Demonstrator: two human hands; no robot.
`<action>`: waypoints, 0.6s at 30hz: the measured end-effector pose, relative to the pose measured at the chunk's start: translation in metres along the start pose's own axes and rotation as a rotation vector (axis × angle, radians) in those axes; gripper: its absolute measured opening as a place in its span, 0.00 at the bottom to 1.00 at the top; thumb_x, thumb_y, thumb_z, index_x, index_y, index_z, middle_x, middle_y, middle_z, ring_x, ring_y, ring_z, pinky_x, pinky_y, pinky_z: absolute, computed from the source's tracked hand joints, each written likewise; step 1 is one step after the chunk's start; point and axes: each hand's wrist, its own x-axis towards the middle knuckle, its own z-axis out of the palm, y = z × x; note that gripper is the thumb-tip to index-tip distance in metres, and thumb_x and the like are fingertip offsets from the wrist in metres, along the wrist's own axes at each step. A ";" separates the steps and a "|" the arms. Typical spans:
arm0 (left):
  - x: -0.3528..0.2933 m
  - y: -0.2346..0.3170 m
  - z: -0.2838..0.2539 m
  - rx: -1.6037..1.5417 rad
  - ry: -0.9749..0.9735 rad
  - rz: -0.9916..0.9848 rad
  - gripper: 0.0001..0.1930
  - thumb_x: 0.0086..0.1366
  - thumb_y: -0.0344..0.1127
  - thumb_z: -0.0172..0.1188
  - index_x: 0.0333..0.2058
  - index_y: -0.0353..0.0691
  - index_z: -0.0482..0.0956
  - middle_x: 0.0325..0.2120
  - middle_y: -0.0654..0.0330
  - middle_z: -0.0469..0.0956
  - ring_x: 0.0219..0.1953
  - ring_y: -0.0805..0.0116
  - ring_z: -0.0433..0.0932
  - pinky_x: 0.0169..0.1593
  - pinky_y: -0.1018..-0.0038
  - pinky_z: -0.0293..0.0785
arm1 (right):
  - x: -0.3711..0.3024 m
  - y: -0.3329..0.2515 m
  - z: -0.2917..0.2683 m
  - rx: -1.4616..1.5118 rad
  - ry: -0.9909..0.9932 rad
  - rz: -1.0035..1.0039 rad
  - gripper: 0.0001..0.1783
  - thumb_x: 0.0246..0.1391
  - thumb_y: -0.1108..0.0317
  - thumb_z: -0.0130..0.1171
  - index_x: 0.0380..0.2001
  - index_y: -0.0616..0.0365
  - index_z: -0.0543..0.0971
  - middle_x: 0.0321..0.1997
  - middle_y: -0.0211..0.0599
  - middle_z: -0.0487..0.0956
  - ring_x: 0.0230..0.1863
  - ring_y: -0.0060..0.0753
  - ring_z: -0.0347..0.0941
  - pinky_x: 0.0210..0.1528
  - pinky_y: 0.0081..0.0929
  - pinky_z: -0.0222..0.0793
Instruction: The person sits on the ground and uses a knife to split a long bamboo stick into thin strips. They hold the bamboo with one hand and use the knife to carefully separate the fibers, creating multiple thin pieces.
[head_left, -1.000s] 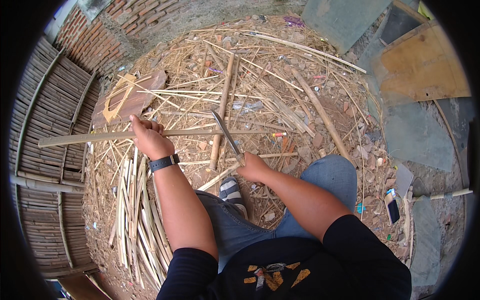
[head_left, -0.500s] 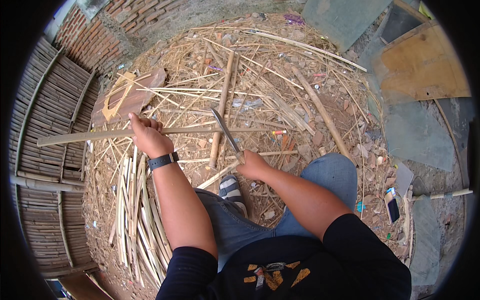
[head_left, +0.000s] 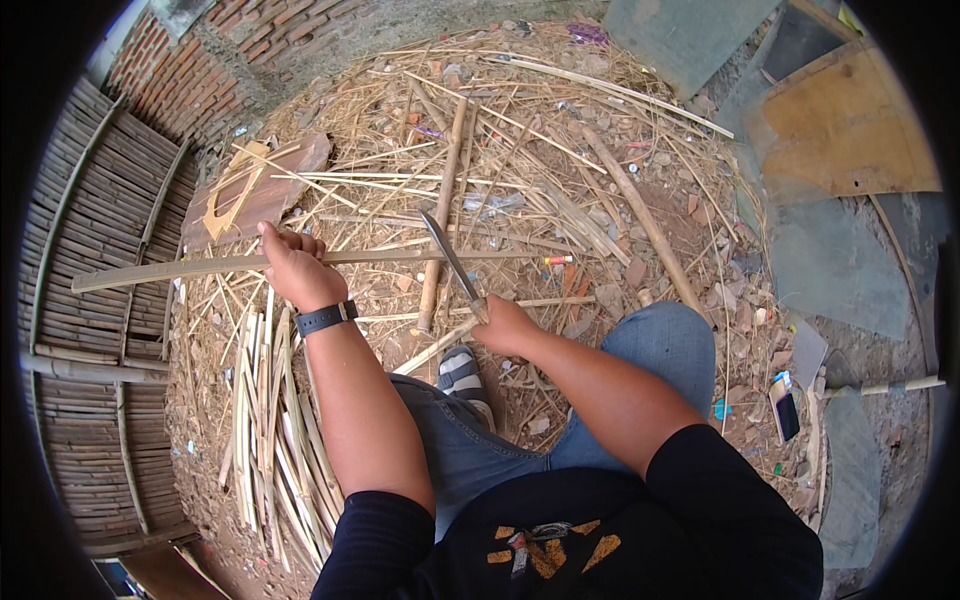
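Observation:
My left hand [head_left: 297, 268] is closed around a long bamboo strip [head_left: 170, 272], which lies roughly level across the view. The strip's wide end sticks out to the left and its thinner end reaches right, past the blade. In my right hand [head_left: 503, 326] is the handle of a large knife [head_left: 452, 258]. Its blade slants up and to the left and crosses the bamboo strip; whether the two touch I cannot tell. Below the hands, my sandalled foot [head_left: 462, 378] rests on the ground.
A pile of split bamboo strips [head_left: 268, 440] lies left of my legs. Bamboo poles [head_left: 645, 215] and loose slivers cover the ground ahead. A slatted bamboo panel [head_left: 95, 220] stands at the left, a brick wall [head_left: 190, 60] behind. A phone [head_left: 787, 412] lies at the right.
Hardly anything differs. The bamboo strip and the knife blade have shifted very slightly upward in view, with both hands keeping their grip.

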 end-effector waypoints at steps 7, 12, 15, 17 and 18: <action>-0.002 0.000 0.002 0.000 0.008 -0.006 0.18 0.69 0.47 0.56 0.23 0.50 0.61 0.14 0.71 0.55 0.16 0.77 0.51 0.22 0.76 0.49 | 0.000 0.000 0.000 -0.009 0.010 -0.011 0.28 0.45 0.59 0.62 0.44 0.71 0.72 0.44 0.63 0.78 0.49 0.58 0.75 0.52 0.44 0.70; -0.003 0.001 0.003 -0.006 -0.006 -0.012 0.18 0.69 0.47 0.56 0.23 0.50 0.61 0.14 0.71 0.54 0.16 0.78 0.50 0.22 0.76 0.48 | 0.004 0.005 0.004 -0.016 0.019 -0.009 0.28 0.44 0.59 0.62 0.44 0.71 0.72 0.45 0.63 0.78 0.50 0.58 0.75 0.52 0.44 0.70; -0.002 0.000 0.002 -0.007 -0.016 -0.009 0.18 0.68 0.47 0.56 0.23 0.50 0.61 0.14 0.71 0.54 0.16 0.78 0.50 0.22 0.76 0.48 | 0.006 0.008 0.006 -0.014 0.025 -0.012 0.28 0.44 0.59 0.62 0.44 0.71 0.72 0.45 0.63 0.78 0.50 0.59 0.75 0.52 0.44 0.70; -0.003 0.001 0.002 -0.008 -0.015 -0.015 0.18 0.68 0.47 0.56 0.23 0.50 0.61 0.13 0.71 0.54 0.16 0.77 0.50 0.22 0.76 0.48 | 0.006 0.008 0.006 -0.010 0.027 -0.015 0.28 0.44 0.59 0.62 0.44 0.71 0.72 0.45 0.63 0.78 0.50 0.59 0.75 0.52 0.44 0.70; -0.003 0.001 0.002 -0.008 -0.014 -0.015 0.18 0.68 0.47 0.57 0.23 0.50 0.61 0.13 0.71 0.54 0.16 0.77 0.50 0.22 0.76 0.48 | 0.006 0.007 0.006 -0.011 0.024 -0.014 0.28 0.44 0.59 0.62 0.44 0.71 0.72 0.45 0.63 0.78 0.50 0.59 0.75 0.52 0.43 0.70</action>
